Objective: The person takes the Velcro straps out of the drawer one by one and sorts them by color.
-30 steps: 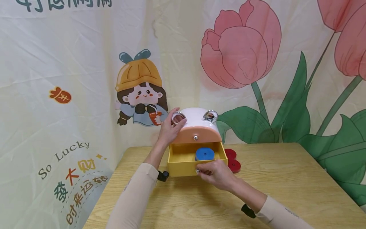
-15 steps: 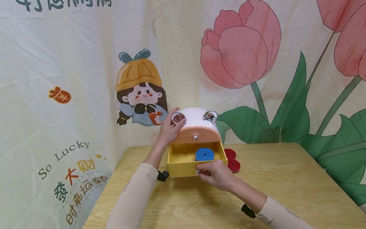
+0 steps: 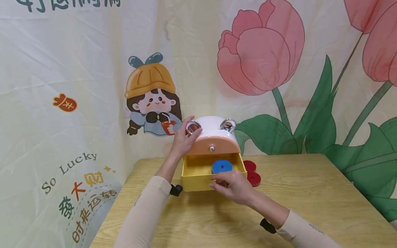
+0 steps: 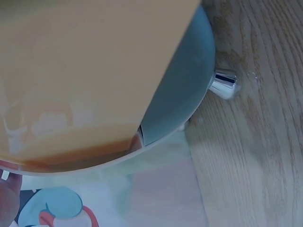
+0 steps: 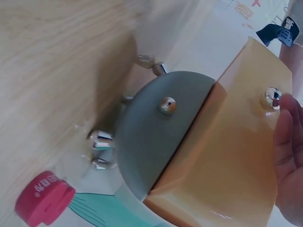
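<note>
A small white drawer box [image 3: 214, 124] with a domed top and silver rings stands on the table. My left hand [image 3: 183, 139] grips it at the left ring [image 3: 193, 127]; only a bit of that hand shows in the left wrist view. The box's lower yellow drawer [image 3: 195, 183] is pulled out, with a blue round disc [image 3: 222, 166] inside. Its peach upper drawer [image 3: 201, 146] is closed. My right hand [image 3: 235, 187] is at the drawer's front, finger and thumb apart, fingertips right beside the silver knob [image 5: 272, 98] in the right wrist view.
Two red round discs [image 3: 254, 179] lie right of the box; a red one [image 5: 45, 198] with white lettering shows in the right wrist view. The wooden table [image 3: 297, 196] reaches back to a printed cloth [image 3: 198, 69] with tulips.
My right finger and thumb have spread apart and let go of the drawer knob. The drawer stays pulled out, and my left hand keeps its grip.
</note>
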`<state>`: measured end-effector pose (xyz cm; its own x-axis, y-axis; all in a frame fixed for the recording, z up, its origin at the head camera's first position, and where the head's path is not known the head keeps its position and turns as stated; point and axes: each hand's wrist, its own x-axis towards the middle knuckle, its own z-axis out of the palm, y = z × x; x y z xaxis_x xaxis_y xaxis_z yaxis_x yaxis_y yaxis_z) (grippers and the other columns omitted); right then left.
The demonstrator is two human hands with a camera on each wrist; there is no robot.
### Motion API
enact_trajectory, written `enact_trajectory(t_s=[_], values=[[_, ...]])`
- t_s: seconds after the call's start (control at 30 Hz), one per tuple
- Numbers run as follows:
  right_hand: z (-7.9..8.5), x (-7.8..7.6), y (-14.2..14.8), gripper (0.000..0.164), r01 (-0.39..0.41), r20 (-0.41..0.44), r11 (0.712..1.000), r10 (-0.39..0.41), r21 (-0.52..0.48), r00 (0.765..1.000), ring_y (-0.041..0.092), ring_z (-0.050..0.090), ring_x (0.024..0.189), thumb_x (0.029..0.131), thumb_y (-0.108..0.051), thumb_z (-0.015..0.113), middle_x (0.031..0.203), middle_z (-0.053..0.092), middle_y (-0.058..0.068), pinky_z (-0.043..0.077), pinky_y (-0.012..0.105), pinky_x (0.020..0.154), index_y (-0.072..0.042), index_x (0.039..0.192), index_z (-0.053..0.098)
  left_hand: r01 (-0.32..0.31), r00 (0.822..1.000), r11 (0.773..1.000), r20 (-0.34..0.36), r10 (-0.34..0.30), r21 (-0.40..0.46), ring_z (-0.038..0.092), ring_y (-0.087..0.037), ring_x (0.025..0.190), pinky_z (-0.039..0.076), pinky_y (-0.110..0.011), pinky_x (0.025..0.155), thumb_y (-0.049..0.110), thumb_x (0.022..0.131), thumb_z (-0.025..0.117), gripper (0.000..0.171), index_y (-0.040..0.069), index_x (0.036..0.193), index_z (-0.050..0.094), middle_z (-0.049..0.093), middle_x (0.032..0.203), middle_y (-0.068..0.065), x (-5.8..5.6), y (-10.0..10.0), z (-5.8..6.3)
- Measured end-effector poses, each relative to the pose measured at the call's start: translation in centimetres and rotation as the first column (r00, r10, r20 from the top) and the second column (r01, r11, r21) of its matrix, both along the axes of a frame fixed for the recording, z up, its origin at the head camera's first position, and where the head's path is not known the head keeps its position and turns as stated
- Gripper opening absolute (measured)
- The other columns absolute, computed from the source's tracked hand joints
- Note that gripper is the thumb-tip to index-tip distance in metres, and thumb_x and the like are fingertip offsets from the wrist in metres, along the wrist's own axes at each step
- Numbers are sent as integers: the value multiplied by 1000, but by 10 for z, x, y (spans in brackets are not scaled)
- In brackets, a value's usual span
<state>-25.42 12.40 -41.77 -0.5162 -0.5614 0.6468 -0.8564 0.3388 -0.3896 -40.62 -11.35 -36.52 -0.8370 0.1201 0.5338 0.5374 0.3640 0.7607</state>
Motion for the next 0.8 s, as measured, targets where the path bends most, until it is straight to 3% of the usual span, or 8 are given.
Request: enact_trajectory(t_s=[0.23, 0.43, 0.6, 0.8], values=[[16, -9, 0, 19, 10, -108, 998, -16, -55, 994, 10, 62, 75, 87, -11, 84, 90, 73, -6, 56, 20, 61, -14, 104, 78, 7, 1000, 1000, -10, -7, 2, 58, -26, 93, 49, -37, 79, 48, 96, 73, 64, 35, 153, 47, 64, 108, -7, 0, -1, 1], [25, -18, 2, 24, 5, -157, 997, -17, -76, 987, 17, 62, 83, 84, -4, 85, 98, 73, 0, 58, 24, 68, -13, 106, 78, 7, 1000, 1000, -10, -7, -4, 56, -26, 92, 48, -37, 79, 48, 96, 73, 69, 26, 155, 45, 62, 106, -7, -1, 0, 1], [30, -23, 4, 23, 54, -140, 998, -56, -18, 989, 17, 65, 97, 88, -13, 84, 106, 74, 0, 61, 30, 80, -12, 110, 78, 1, 1000, 1000, -7, -1, -3, 56, -27, 94, 48, -40, 80, 49, 96, 72, 70, 26, 155, 45, 62, 108, -7, -1, 0, 1], [38, -29, 4, 26, 143, -58, 981, -137, 127, 989, 16, 69, 104, 90, -20, 82, 111, 77, 1, 61, 31, 87, -12, 114, 78, -7, 1000, 1000, -4, 7, -5, 56, -28, 94, 48, -39, 79, 49, 96, 72, 70, 26, 155, 45, 62, 111, -8, -1, -1, 0]])
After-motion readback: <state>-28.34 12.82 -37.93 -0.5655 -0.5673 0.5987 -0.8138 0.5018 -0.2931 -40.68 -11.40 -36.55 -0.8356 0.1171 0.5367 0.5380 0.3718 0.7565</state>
